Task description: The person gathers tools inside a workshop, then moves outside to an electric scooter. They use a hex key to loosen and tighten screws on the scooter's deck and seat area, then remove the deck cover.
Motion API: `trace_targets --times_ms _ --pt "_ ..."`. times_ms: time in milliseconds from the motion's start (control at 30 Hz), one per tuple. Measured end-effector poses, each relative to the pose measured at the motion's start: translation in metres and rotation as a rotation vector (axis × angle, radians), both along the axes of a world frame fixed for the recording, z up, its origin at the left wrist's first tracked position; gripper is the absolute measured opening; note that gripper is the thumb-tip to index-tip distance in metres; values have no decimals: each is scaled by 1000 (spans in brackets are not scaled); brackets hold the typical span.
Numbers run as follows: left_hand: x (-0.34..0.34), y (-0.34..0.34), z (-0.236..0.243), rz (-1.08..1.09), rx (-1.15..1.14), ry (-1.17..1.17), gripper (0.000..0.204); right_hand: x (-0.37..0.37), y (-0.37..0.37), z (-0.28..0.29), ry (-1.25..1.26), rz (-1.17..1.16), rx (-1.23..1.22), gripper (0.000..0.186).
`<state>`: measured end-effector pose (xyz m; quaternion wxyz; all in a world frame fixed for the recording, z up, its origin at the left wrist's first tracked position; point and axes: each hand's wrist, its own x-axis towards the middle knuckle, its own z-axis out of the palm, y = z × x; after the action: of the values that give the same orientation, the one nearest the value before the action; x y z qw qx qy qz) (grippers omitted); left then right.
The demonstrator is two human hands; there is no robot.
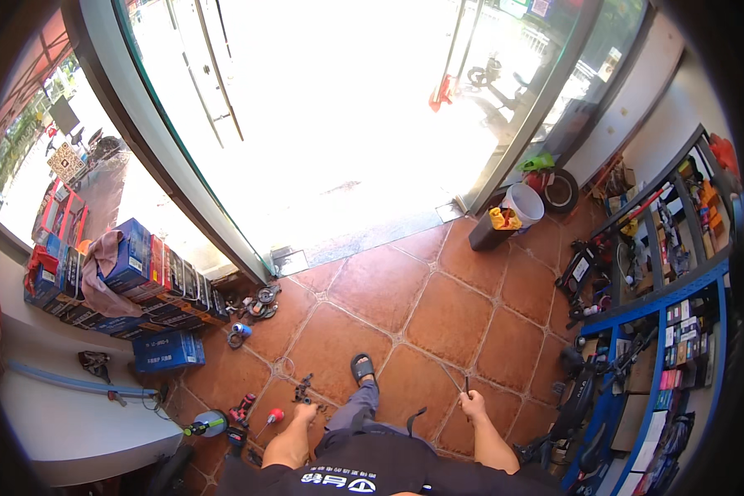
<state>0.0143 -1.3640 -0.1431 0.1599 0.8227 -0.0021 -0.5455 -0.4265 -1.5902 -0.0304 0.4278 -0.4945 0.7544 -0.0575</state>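
Observation:
My left hand (305, 412) is closed at the lower middle, just left of my leg. A small dark metal part (303, 386) shows right at its fingertips; whether the fingers grip it or something smaller is too small to tell. On the other side, my right hand (473, 405) is wrapped round a thin dark tool (467, 384) that points away from me. A fine light line runs from near that hand toward the upper left. Left of my left hand lie a red-topped screwdriver-like tool (274, 416) and a red and black power drill (241, 409).
Stacked boxes (169, 285) stand at left, with a blue box (169, 351) below them. A spray bottle (207, 424) is near the white counter (83, 422). Blue shelves (657, 364) line the right. A bin (489, 234) and white bucket (524, 201) stand by the glass doorway.

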Motion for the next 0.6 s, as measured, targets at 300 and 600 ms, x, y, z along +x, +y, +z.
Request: trace_targets --times_ms 300,600 --pt "149 -342 68 223 -676 120 20 -27 -114 -42 409 -291 386 29" --pt "172 -432 -2 41 -108 -154 34 69 -439 -103 374 484 61 43"
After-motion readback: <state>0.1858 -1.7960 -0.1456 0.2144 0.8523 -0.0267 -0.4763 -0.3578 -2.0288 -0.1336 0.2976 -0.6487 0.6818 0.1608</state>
